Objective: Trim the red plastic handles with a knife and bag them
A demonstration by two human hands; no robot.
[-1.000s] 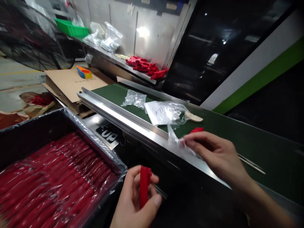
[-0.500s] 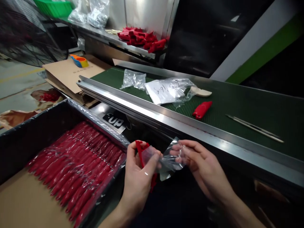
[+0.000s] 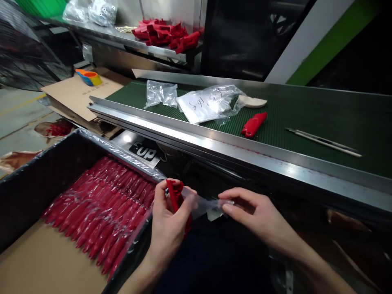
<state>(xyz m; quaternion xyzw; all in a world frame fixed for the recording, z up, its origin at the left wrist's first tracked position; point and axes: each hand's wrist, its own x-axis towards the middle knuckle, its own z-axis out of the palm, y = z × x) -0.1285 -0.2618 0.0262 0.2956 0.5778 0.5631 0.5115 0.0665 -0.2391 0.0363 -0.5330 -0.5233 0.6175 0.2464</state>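
My left hand (image 3: 169,224) is closed around a red plastic part (image 3: 175,195), held upright below the conveyor's steel rail. My right hand (image 3: 251,212) pinches the far end of a small clear plastic bag (image 3: 204,205) that stretches across to the red part; the bag's other end lies against the part under my left thumb. Both hands hover just right of a black lined box (image 3: 36,171) holding rows of bagged red parts (image 3: 101,212).
On the green conveyor belt (image 3: 306,114) lie a loose red part (image 3: 253,124), clear bags (image 3: 211,104), a pale flat piece (image 3: 252,102) and thin sticks (image 3: 321,141). A far shelf holds a pile of red parts (image 3: 165,32). Cardboard (image 3: 76,92) with a tape dispenser (image 3: 88,77) sits left.
My right hand left the belt with a clear bag and came down to my left hand. The bag now stretches flat between both hands beside the red part.
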